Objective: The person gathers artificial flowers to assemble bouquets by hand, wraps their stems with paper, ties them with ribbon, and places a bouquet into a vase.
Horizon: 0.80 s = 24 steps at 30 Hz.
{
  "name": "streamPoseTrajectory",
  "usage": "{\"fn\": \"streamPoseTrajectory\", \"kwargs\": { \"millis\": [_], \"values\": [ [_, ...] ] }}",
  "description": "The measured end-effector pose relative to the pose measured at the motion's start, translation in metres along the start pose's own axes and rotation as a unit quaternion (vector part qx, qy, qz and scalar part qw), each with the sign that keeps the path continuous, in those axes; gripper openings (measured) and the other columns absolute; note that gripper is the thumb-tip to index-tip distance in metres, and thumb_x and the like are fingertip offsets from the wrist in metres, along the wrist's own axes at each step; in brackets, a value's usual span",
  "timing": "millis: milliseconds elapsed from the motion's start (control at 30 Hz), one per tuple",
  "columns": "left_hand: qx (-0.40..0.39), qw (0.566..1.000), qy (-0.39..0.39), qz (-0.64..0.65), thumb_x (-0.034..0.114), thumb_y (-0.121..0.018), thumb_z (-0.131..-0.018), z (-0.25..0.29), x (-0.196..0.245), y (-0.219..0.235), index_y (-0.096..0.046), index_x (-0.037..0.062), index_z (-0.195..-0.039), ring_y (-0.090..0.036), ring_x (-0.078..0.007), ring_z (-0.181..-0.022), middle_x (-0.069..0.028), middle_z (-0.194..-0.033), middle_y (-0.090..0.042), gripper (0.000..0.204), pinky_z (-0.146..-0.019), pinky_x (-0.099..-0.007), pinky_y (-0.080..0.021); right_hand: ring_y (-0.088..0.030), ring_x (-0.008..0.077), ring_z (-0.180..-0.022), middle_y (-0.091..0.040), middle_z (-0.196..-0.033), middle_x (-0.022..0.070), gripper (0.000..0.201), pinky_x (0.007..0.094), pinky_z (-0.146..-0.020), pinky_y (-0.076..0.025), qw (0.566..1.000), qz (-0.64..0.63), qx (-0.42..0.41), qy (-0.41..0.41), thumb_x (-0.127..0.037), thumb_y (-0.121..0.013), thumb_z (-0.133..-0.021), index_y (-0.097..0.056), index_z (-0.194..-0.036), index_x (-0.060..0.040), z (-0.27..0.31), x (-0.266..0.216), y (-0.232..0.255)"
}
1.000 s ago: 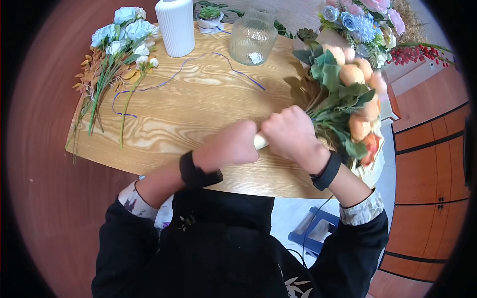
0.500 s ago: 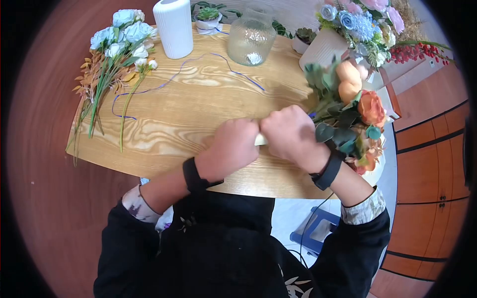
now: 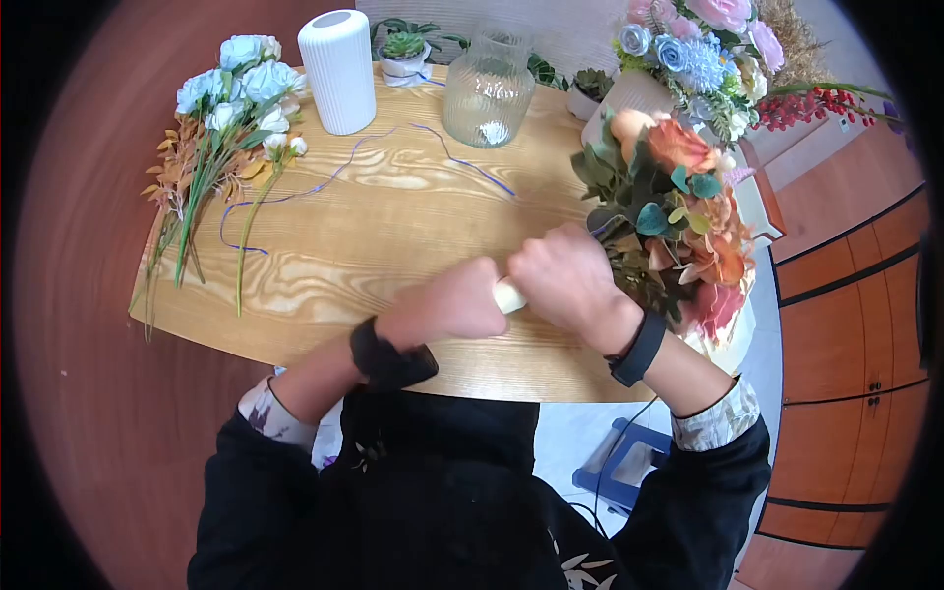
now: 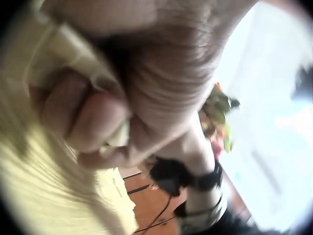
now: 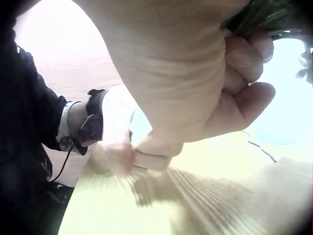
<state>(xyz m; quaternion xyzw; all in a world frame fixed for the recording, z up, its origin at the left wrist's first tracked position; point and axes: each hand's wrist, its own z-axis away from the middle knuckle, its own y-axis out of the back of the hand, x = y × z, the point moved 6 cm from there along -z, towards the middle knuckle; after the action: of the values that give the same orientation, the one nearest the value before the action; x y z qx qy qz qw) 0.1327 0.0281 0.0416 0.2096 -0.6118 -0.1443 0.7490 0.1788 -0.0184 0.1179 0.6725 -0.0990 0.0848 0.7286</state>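
Note:
In the head view, my right hand grips the stem part of a bouquet, whose orange, peach and pink blooms spread to the right. My left hand is curled round the other side of a pale, handle-like section, visible between both fists. The left wrist view shows the left hand with fingers bent over a pale strip. From the right wrist, the right hand is closed below dark green foliage; the left hand is close by.
Blue and white flowers lie at the table's left. A white vase, succulent pot and glass vase stand at the back. Thin blue ribbon crosses the table. Another arrangement is at back right.
The bouquet has turned about its stems: peach round blooms faced up earlier, now orange and pink ones show. Both hands remain at the pale section. The head view has shifted slightly.

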Motion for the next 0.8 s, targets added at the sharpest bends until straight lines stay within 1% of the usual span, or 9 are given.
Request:
{"fn": "streamPoseTrajectory", "kwargs": {
  "millis": [33, 167, 267, 333, 500, 567, 633, 700, 800],
  "values": [
    [0.139, 0.978, -0.033, -0.154, 0.004, -0.064, -0.057, 0.005, 0.012, 0.009, -0.058, -0.0031, -0.071, -0.06, -0.0333, -0.06, -0.023, -0.065, -0.058, 0.016, -0.051, -0.0403, -0.046, -0.064, 0.0218, -0.07, -0.064, -0.069, 0.0071, 0.005, 0.033, -0.061, -0.047, 0.999, 0.014, -0.031, -0.012, -0.011, -0.065, -0.061, -0.065, -0.066, -0.0115, 0.0, 0.002, -0.003],
    [0.262, 0.927, -0.066, -0.259, 0.005, -0.063, -0.059, 0.011, 0.025, 0.013, -0.058, -0.0039, -0.071, -0.059, -0.0359, -0.062, -0.0233, -0.065, -0.058, 0.016, -0.057, -0.0432, -0.047, -0.064, 0.0228, -0.07, -0.063, -0.068, 0.007, 0.005, 0.0319, -0.062, -0.047, 0.996, -0.029, -0.082, -0.024, -0.009, -0.065, -0.061, -0.065, -0.066, -0.0109, -0.002, 0.008, -0.001],
    [0.205, 0.953, -0.032, -0.22, 0.002, -0.06, -0.059, 0.001, 0.013, 0.012, -0.058, -0.0035, -0.071, -0.058, -0.0373, -0.062, -0.0244, -0.065, -0.057, 0.013, -0.057, -0.0425, -0.046, -0.064, 0.0234, -0.07, -0.064, -0.069, 0.0069, 0.005, 0.0317, -0.061, -0.046, 0.998, -0.015, -0.064, -0.011, -0.009, -0.065, -0.061, -0.065, -0.065, -0.0104, -0.001, 0.007, -0.001],
    [0.113, 0.989, 0.022, -0.097, 0.0, -0.058, -0.059, -0.004, -0.002, 0.007, -0.057, -0.0012, -0.069, -0.059, -0.0309, -0.056, -0.0189, -0.061, -0.058, 0.01, -0.055, -0.0388, -0.045, -0.063, 0.0224, -0.07, -0.063, -0.07, 0.0068, 0.003, 0.0324, -0.061, -0.046, 0.999, -0.01, -0.05, -0.009, -0.01, -0.063, -0.063, -0.065, -0.064, -0.0108, 0.001, 0.005, 0.001],
    [-0.015, 0.993, -0.003, 0.115, 0.001, -0.06, -0.059, -0.002, 0.004, 0.007, -0.055, 0.0002, -0.066, -0.055, -0.0181, -0.053, -0.0087, -0.058, -0.056, 0.009, -0.05, -0.033, -0.042, -0.06, 0.0255, -0.081, -0.061, -0.075, 0.0137, 0.009, 0.0329, -0.065, -0.047, 0.995, 0.083, 0.054, -0.005, -0.014, -0.059, -0.06, -0.06, -0.063, -0.005, 0.0, -0.002, 0.009],
    [-0.039, 0.98, -0.041, 0.189, 0.003, -0.062, -0.058, 0.001, 0.005, 0.006, -0.052, -0.0002, -0.062, -0.052, -0.0169, -0.05, -0.0077, -0.056, -0.053, 0.011, -0.046, -0.0322, -0.04, -0.058, 0.028, -0.077, -0.057, -0.075, 0.0117, 0.018, 0.0328, -0.072, -0.047, 0.921, 0.085, 0.375, 0.062, -0.011, -0.056, -0.064, -0.059, -0.079, -0.0011, 0.022, -0.019, 0.051],
    [-0.045, 0.948, -0.046, 0.311, 0.001, -0.063, -0.056, -0.002, -0.011, 0.001, -0.051, 0.0036, -0.063, -0.046, -0.0124, -0.047, -0.0012, -0.055, -0.049, 0.015, -0.043, -0.0276, -0.035, -0.055, 0.0294, -0.089, -0.055, -0.089, 0.0165, 0.022, 0.0338, -0.083, -0.044, 0.914, -0.1, 0.392, 0.033, -0.008, -0.059, -0.065, -0.055, -0.085, 0.0003, 0.059, -0.034, 0.06],
    [-0.047, 0.933, -0.052, 0.354, -0.002, -0.062, -0.055, 0.012, 0.017, 0.018, -0.046, 0.0077, -0.062, -0.042, -0.0097, -0.043, 0.0004, -0.053, -0.045, 0.02, -0.04, -0.0247, -0.031, -0.051, 0.028, -0.103, -0.052, -0.104, 0.0197, 0.024, 0.0366, -0.089, -0.04, 0.815, -0.374, 0.442, -0.028, -0.006, -0.062, -0.071, -0.055, -0.092, 0.0031, 0.096, -0.033, 0.041],
    [-0.201, 0.879, -0.013, 0.432, -0.012, -0.06, -0.059, 0.026, 0.033, 0.011, -0.029, 0.0121, -0.057, -0.033, -0.0047, -0.042, 0.0037, -0.05, -0.034, 0.039, -0.039, -0.0246, -0.023, -0.049, 0.0229, -0.105, -0.05, -0.108, 0.0161, 0.037, 0.0392, -0.094, -0.034, 0.497, -0.728, 0.456, -0.123, -0.012, -0.063, -0.076, -0.048, -0.105, 0.0069, 0.095, -0.009, 0.0]
  ]
}}
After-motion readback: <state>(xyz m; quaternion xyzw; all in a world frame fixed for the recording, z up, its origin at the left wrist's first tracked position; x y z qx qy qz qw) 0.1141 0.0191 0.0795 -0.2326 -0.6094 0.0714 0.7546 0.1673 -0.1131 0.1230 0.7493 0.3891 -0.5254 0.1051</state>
